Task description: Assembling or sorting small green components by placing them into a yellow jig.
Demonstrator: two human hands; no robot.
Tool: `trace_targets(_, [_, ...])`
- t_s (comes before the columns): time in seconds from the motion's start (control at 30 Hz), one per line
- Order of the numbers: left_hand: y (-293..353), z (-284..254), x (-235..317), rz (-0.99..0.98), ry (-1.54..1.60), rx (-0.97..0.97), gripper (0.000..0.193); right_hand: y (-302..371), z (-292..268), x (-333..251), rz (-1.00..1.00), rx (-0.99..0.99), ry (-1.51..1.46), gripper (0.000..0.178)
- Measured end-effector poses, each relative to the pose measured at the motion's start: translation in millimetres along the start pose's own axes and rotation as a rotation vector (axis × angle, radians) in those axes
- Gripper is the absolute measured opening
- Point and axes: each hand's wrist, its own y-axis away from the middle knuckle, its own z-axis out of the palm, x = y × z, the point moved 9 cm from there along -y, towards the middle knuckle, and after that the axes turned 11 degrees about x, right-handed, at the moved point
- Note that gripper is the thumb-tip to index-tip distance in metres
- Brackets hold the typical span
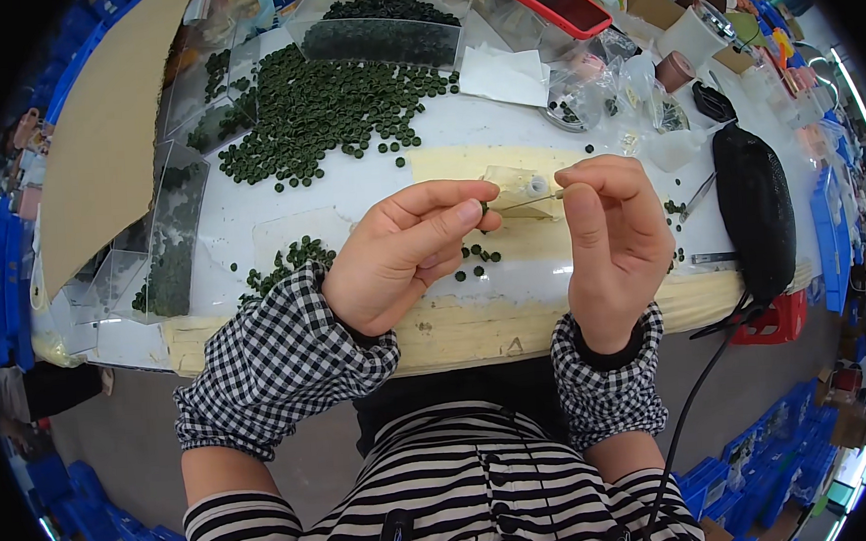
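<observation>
My left hand [402, 248] is closed in a pinch on a small dark green round piece [486, 208], mostly hidden by the fingertips. Facing it, my right hand [614, 235] pinches the end of a thin needle-like rod [528, 202]. The rod spans the gap between the hands and points at the green piece; whether it enters the piece I cannot tell. Both hands are raised above the table's near edge. Below and between them lie several loose green round pieces [481, 255]. A pale yellow patch [447, 170] with a small whitish round part [537, 185] is behind the rod.
A large heap of green round pieces [324, 104] spreads at the far left, beside clear plastic bins [379, 44]. Cardboard [112, 131] stands at the left. A red-cased phone [545, 1], white tissue [503, 76], clear bags [640, 94] and a black pouch [755, 211] lie farther right.
</observation>
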Motion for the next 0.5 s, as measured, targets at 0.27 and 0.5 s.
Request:
trace_targets(0.27, [0.3,-0.2,-8.3,-0.044,-0.003,-0.049,0.021,8.1,18.3,10.7,0.152,-0.126,-0.167,0.013])
trace_targets(0.5, [-0.3,-0.4,-9.7,-0.049,0.004,-0.053,0.020,8.9,22.0,15.6,0.184,-0.124,-0.247,0.013])
